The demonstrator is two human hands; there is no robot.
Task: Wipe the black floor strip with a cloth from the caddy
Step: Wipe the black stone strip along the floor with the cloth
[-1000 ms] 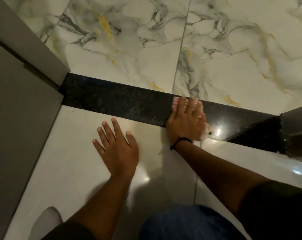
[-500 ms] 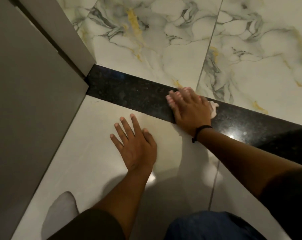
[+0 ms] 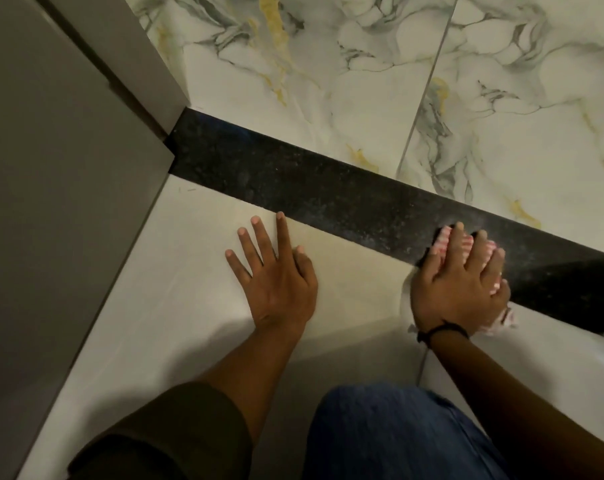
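A speckled black floor strip [image 3: 293, 178] runs diagonally from the door frame at the left down to the right edge. My right hand [image 3: 456, 285] presses a pink-and-white striped cloth [image 3: 447, 242] flat on the strip's near edge, fingers spread over it; a bit of the cloth also sticks out by the wrist. My left hand [image 3: 276, 271] lies flat with fingers apart on the pale tile just short of the strip, holding nothing. The caddy is out of view.
A grey door [image 3: 51, 202] and its frame [image 3: 134, 57] stand at the left. White marble tiles with gold veins [image 3: 328, 81] lie beyond the strip. Plain pale tiles [image 3: 175, 306] lie on my side. My blue-clad knee [image 3: 397, 434] is at the bottom.
My right hand has slid the cloth along the strip toward the right and back to its near edge. The view has shifted, and my left hand stays planted on the tile.
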